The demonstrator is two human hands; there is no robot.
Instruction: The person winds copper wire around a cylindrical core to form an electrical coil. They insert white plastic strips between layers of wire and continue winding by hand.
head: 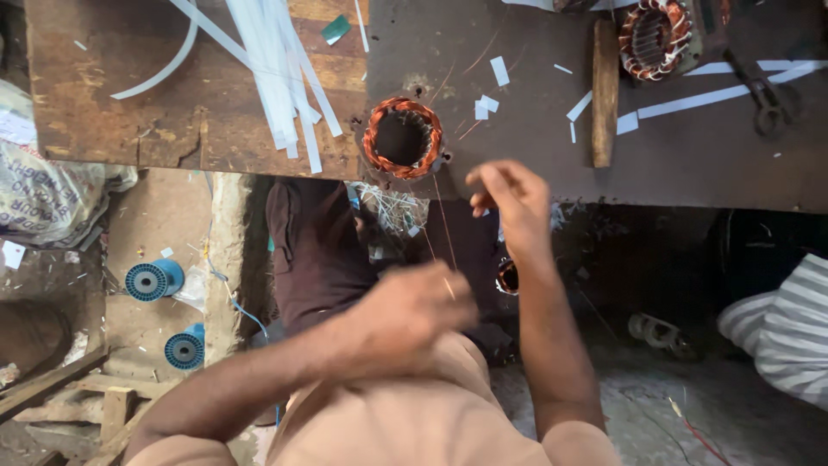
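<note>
A round motor stator with copper windings [402, 136] sits at the near edge of a dark workbench [690, 164]. A thin copper wire [444, 224] runs from the stator down toward me. My left hand [414, 312] is closed around the lower end of that wire, close to my chest. My right hand [509, 200] is raised just below the bench edge, right of the stator, with fingertips pinched together; the strand between them is too fine to make out.
White insulation strips [276, 60] lie on a wooden board [103, 95] at the left. A wooden-handled tool [605, 91], a second stator [655, 36] and pliers [763, 95] rest on the bench. Two blue spools [155, 280] stand on the floor.
</note>
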